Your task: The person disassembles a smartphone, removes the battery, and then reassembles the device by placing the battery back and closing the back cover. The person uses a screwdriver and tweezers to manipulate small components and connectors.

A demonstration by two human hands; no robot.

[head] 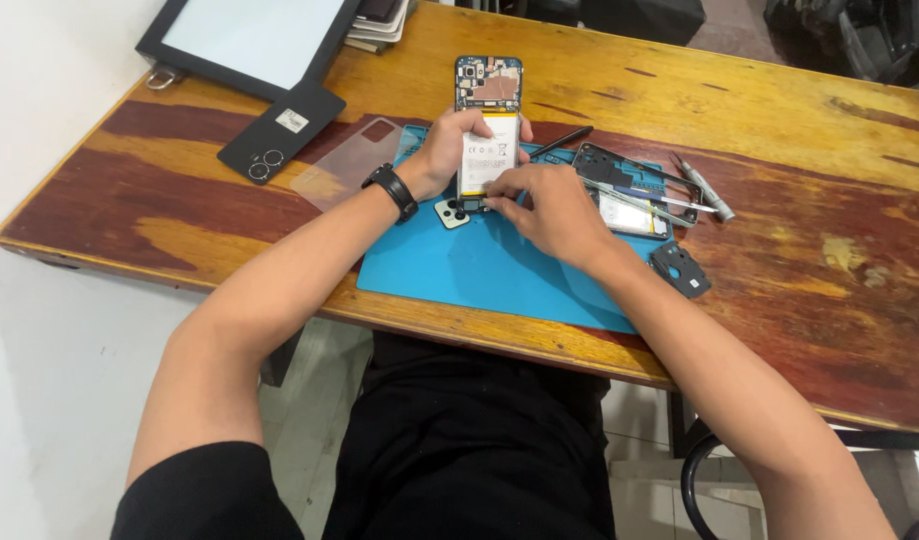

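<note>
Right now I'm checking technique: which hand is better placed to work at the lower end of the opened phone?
The right hand: its fingers already rest at the opened phone's lower end, while the left hand grips its side, steadying it.

A black back cover [281,131], clear case [347,175] and tablet [249,40] lie aside.

The head camera looks steeply down from above the seated person, facing twelve o'clock across the near wooden table [779,110].
</note>
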